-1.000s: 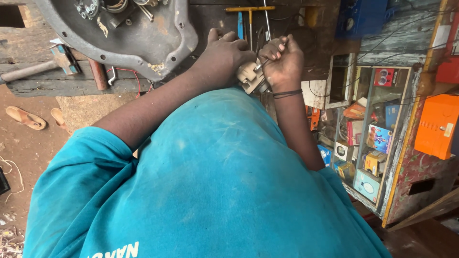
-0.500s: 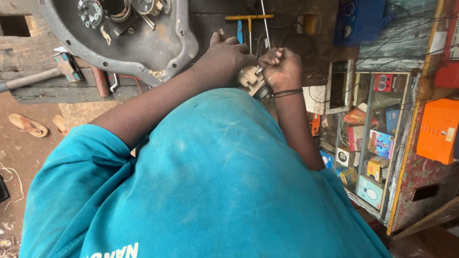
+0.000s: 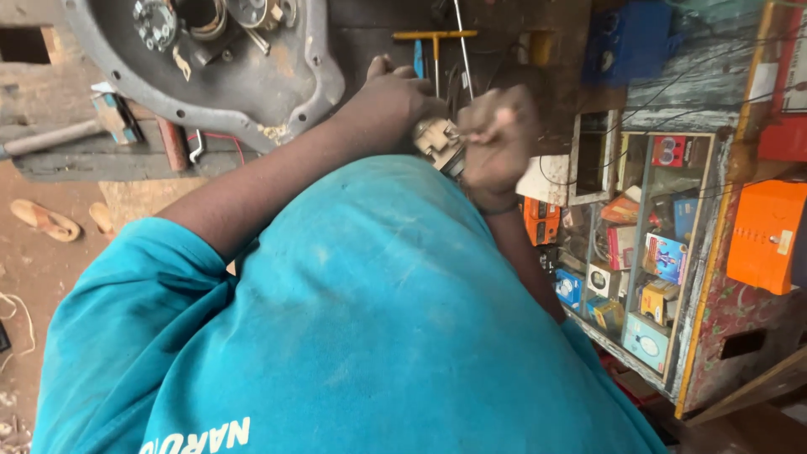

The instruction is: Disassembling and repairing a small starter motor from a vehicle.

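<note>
My left hand and my right hand meet in front of my chest, above my teal shirt. Between them is a small pale metal part. The left hand closes over it from the left. The right hand is a fist, blurred with motion, pressed to the part's right side with a thin metal piece at its fingers. I cannot make out what that piece is. A dark band circles the right wrist.
A large grey metal housing with gears lies at the upper left on a wooden bench. A yellow T-handle wrench is beyond my hands. A glass cabinet of boxed parts stands at the right. Sandals lie on the dirt floor.
My right fist has dropped slightly and turned, now blurred. The left hand keeps its grip on the part. The view has shifted a little.
</note>
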